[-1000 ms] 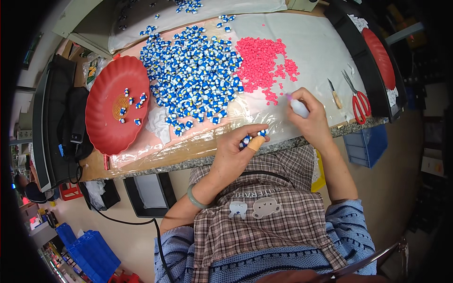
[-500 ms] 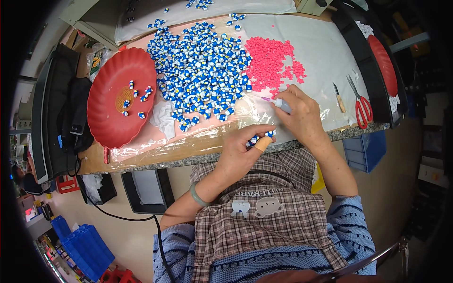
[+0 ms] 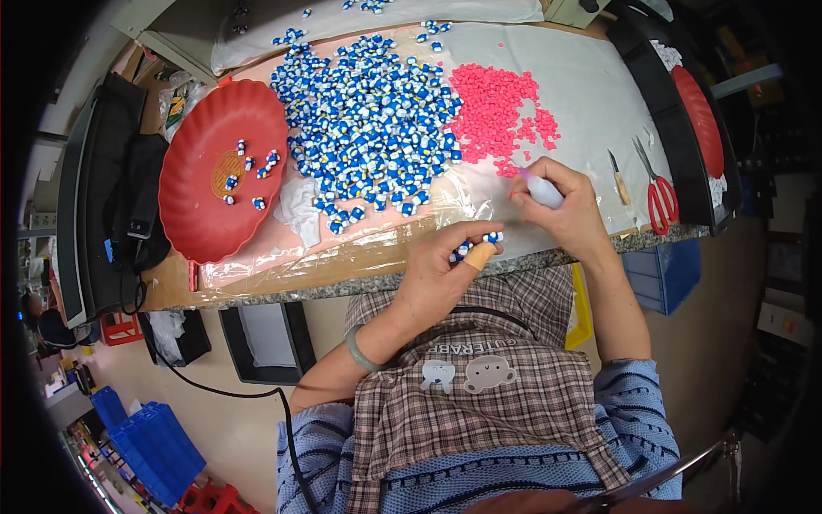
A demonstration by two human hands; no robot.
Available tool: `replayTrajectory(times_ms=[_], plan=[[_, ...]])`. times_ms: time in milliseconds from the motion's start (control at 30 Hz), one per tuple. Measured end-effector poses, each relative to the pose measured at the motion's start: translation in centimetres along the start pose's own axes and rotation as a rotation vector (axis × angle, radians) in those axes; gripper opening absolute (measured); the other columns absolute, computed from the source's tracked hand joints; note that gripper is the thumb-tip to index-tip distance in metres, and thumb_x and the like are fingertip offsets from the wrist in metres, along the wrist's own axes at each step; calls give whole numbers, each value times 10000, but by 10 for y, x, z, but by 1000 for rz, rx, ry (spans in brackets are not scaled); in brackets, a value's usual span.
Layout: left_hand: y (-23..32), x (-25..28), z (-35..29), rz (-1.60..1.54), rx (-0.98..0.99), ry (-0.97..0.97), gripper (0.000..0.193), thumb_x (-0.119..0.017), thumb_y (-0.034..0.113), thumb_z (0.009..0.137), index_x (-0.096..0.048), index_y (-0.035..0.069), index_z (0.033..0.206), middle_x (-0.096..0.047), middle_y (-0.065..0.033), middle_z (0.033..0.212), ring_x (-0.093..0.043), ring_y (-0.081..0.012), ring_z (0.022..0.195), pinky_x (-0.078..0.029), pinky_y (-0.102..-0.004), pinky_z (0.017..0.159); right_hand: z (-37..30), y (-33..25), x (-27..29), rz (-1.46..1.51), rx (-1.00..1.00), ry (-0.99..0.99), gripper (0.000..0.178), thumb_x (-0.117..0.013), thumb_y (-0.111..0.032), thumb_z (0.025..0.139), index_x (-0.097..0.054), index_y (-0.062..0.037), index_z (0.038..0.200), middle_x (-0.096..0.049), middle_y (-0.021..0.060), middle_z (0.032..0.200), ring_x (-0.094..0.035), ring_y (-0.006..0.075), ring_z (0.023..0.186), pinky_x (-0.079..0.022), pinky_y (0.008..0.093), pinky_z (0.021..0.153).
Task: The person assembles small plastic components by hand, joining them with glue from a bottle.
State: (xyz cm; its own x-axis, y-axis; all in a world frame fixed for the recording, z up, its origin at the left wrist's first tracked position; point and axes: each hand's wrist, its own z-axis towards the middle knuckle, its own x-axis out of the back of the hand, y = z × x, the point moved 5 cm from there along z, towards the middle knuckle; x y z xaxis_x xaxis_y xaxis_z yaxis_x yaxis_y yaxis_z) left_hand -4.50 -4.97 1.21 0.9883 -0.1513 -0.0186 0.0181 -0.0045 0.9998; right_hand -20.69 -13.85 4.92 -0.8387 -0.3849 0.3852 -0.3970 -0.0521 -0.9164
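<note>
My left hand (image 3: 432,270) is closed round a couple of small blue-and-white figures (image 3: 462,251), one held up at the fingertips; a tan finger cover wraps its thumb. In my right hand (image 3: 565,210) is a small white squeeze bottle (image 3: 545,192) with a pinkish nozzle, its tip pointing up and left at the near edge of a heap of small pink pieces (image 3: 492,111). A bit of pink shows at that hand's fingertips, too small to make out fully. Left of the pink heap spreads a large pile of blue-and-white figures (image 3: 368,128).
A red scalloped tray (image 3: 193,206) with several figures stands at the left, beside crumpled white tissue (image 3: 298,214). On the right lie a wooden-handled knife (image 3: 621,184) and red-handled scissors (image 3: 661,201), near a black bin (image 3: 664,111) holding another red tray (image 3: 695,120).
My right hand has moved a little right and turned the bottle, so its nozzle points more upward. Pink now shows at its fingertips. My left hand has barely moved.
</note>
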Motion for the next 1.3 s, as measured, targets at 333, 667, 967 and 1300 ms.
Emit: replayTrajectory(times_ms=[333,667,967,1300], plan=[[4,-5,4,79,-27,77,226,-643,70,887,-675,23,1106,-691,-109,907,-657,-183,794,-508,-295,707,-32,-9,-10,114,45,-100,167,-692,21,796,-555,-41,871,-647,29,830,-590,74,748,-488,231,665],[11,-7,3,255,-107,11,236,-634,51,893,-667,15,1125,-689,-135,969,-657,-204,836,-509,-295,719,-36,-1,-15,45,38,-144,208,-706,3,824,-543,-42,944,-635,23,796,-557,50,657,-454,211,569],[10,-13,0,370,-256,31,244,-645,25,867,-655,10,1111,-679,-165,954,-674,-292,839,-527,-336,716,-37,1,-18,4,29,-148,208,-704,4,822,-552,-35,958,-627,24,790,-555,50,645,-447,212,561],[8,-10,-1,328,-303,13,259,-629,9,869,-653,27,1126,-669,-143,883,-646,-268,751,-502,-334,657,-35,1,-17,-53,127,-125,297,-738,8,787,-549,-37,1011,-625,33,765,-570,57,632,-456,210,547]])
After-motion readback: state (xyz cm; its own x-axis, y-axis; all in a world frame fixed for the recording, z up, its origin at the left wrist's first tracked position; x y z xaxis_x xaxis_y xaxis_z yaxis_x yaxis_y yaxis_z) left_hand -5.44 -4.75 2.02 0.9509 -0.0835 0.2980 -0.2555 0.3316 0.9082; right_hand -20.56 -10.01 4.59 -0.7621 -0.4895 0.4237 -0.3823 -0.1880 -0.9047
